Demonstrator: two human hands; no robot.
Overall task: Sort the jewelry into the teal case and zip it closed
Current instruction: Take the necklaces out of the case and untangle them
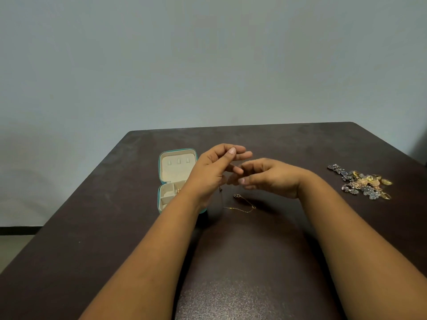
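Observation:
The teal case (161, 205) lies open at centre left, its cream lid (178, 165) folded back and a small gold piece in one compartment. My left hand (211, 174) hovers beside the case with fingers curled and pinches a thin gold chain (240, 209). The chain hangs from under that hand and trails across the table to a small round pendant (236, 195). My right hand (270, 177) is raised just right of the left, fingertips almost touching it. Its fingers are loosely bent and I see nothing in them.
A heap of gold and blue-grey jewelry (362, 183) lies at the right of the dark brown table (231, 262), near its right edge. The table's left edge runs diagonally, with floor beyond, and a plain grey wall stands behind.

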